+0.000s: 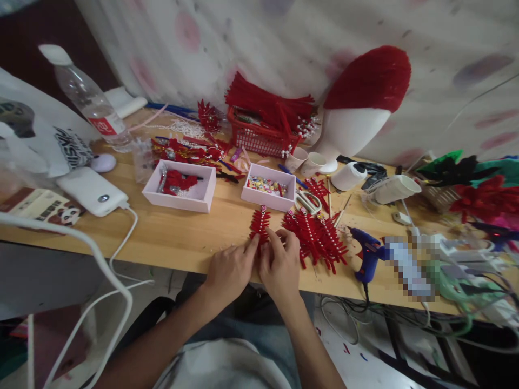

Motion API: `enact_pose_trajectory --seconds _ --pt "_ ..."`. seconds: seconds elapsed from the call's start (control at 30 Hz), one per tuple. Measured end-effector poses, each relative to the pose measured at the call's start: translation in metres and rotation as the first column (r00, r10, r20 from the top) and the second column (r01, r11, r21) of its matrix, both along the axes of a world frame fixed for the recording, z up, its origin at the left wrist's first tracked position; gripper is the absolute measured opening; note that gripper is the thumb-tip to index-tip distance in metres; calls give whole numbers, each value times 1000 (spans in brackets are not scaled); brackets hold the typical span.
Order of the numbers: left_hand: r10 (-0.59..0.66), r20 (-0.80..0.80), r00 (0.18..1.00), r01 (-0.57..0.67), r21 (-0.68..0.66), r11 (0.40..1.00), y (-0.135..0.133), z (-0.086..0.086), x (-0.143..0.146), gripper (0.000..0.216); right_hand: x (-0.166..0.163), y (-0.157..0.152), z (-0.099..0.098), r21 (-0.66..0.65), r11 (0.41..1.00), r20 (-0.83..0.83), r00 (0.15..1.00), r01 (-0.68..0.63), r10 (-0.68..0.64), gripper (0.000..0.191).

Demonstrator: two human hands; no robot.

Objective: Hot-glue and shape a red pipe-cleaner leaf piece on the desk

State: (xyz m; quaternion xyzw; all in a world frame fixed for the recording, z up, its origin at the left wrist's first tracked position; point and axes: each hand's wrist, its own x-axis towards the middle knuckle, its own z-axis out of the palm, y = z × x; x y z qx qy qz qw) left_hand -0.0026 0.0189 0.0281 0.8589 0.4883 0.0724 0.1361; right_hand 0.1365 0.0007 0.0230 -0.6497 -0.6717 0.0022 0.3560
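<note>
Between my two hands lies a red chenille ornament point(260, 220), with a row of pale beads down its middle and a round pink-and-white piece at its top. My left hand point(230, 268) pinches its lower part from the left. From the right, the bent fingers of my right hand point(283, 262) close on the same part; the fingertips partly hide it. Several similar beaded red ornaments point(314, 237) lie overlapping just right of my right hand. Beyond my hands stands a small white box point(288, 204) of mixed beads and small round pieces.
Another white box point(178, 202) holds red pieces. White-handled scissors point(311, 203) lie behind the ornaments; a blue glue gun point(367, 254) is at right. Farther back are a red basket point(259, 139) of chenille stems, paper cups point(314, 162) and a foam head point(351, 129). A power bank point(93, 190) sits left.
</note>
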Motion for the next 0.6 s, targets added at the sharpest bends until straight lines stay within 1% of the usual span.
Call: enact_pose_trajectory --seconds 0.13,0.27,0.47,0.53,0.6 --pt "8 -15 1000 -8 0 1000 0 2 0 48 -1 0 0 -32 999 30 999 -30 31 33" --pt "7 -19 1000 -7 -4 1000 0 4 0 49 -2 0 1 -73 997 49 998 -22 26 33" --pt "19 16 1000 -19 -24 1000 0 2 1 48 -4 1 1 -72 997 55 998 -15 19 34" --pt "47 75 996 -44 -41 998 1 0 1 48 -4 0 1 -34 999 41 999 -11 12 32" --pt "116 232 966 -103 -68 992 2 -1 -2 45 -2 -6 4 48 999 24 1000 6 -7 31"
